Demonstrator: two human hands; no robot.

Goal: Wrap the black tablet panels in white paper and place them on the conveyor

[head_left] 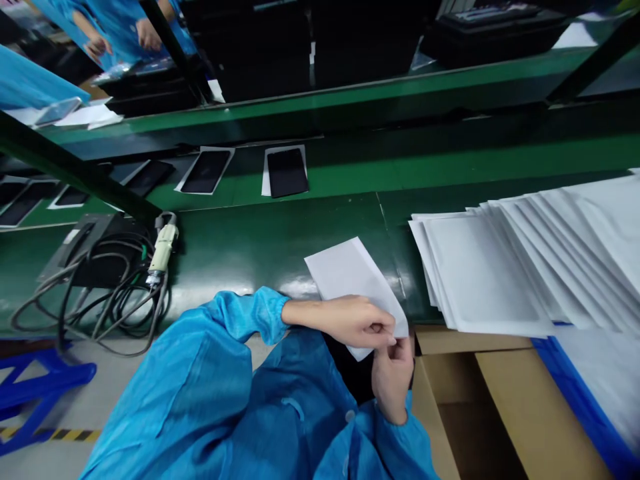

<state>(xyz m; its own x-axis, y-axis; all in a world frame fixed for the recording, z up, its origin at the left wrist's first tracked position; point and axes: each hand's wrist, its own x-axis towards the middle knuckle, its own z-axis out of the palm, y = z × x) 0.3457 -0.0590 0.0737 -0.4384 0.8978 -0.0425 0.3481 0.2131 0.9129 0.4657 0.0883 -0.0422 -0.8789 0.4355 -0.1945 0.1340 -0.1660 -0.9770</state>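
Note:
A white sheet or flat sleeve (pixel 353 270) lies at an angle over the front edge of the green bench, its near end hanging past the edge. My left hand (pixel 357 322) reaches across it from the left, fingers pinched at its near right corner. Just below, my right hand (pixel 393 370) is closed with thumb and fingertips at the same corner, touching the left fingertips. To the right lies a fanned pile of white sleeves (pixel 485 273).
Dark tablets on white sheets (pixel 287 172) line the strip behind the bench. Coiled cables and a pale electric screwdriver (pixel 163 247) lie left. An open cardboard box (pixel 530 400) stands below right. A person in blue (pixel 117 27) works across the line, behind green posts.

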